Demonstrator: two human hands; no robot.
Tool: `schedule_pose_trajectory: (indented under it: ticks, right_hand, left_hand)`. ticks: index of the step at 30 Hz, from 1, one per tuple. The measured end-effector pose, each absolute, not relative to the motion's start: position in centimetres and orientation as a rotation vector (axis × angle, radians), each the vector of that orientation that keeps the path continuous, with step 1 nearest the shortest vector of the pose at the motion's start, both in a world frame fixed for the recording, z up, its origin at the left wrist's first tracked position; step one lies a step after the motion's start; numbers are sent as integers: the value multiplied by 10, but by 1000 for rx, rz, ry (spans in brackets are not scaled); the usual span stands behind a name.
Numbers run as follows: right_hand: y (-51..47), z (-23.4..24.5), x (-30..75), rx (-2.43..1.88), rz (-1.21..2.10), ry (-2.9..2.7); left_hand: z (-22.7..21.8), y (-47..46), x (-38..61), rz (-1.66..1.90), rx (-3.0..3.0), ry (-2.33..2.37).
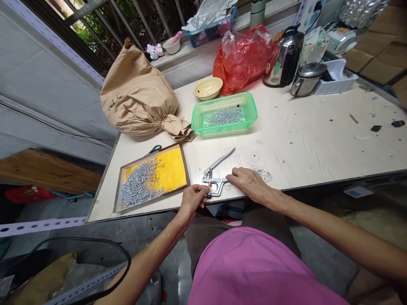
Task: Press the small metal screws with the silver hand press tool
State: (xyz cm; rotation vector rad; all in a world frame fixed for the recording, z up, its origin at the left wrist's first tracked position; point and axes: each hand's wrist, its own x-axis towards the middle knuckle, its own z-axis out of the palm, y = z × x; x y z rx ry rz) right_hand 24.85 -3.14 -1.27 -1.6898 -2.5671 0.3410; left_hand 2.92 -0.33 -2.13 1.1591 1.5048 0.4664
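Near the table's front edge lies a silver hand-press plier (218, 181), its long lever raised and pointing to the upper right. My left hand (194, 198) is at the plier's jaw end with fingers pinched together; whatever is between the fingertips is too small to make out. My right hand (249, 181) has its fingers closed on the end of the plier's fixed handle. Left of the plier, a shallow tray (187, 169) with a yellow lining holds a heap of small silver metal pieces (138, 186).
A green basket (252, 111) with more small metal pieces stands behind the plier. Around it are a paper sack (136, 93), a yellow bowl (208, 87), a red plastic bag (241, 63) and a kettle (284, 57). Green-handled scissors (155, 148) lie behind the tray.
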Motion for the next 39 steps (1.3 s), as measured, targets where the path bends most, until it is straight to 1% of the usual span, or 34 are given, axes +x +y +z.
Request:
schedule_pose_trajectory:
  ticks: [7, 11, 17, 22, 29, 31, 34, 36, 39]
  right_hand:
    - [-33, -19, 246, -1687, 291, -2541]
    - [-32, -16, 250, -1652, 344, -2541]
    - [-2, -22, 268, -1550, 267, -2528]
    - [24, -26, 270, -1545, 347, -2660]
    - [19, -15, 263, -1575, 319, -2648]
    - [15, -9, 261, -1607, 334, -2645]
    - [9, -1, 259, -1617, 376, -2644]
    - [6, 3, 257, -1635, 389, -2629]
    - [4, 5, 256, -1662, 403, -2618]
  left_hand:
    - [-13, 9, 30, 251, 1156, 1526]
    - [-10, 17, 27, 96, 1155, 1476]
    - [-10, 16, 25, 41, 1155, 1510]
    - [-9, 14, 27, 51, 1158, 1527]
    - [-6, 9, 26, 10, 1176, 1530]
    - [-2, 3, 25, 11, 1360, 1576]
    - [4, -7, 28, 141, 1907, 1577]
    - [5, -8, 36, 220, 2264, 1439]
    - [-2, 1, 55, 229, 2599, 1156]
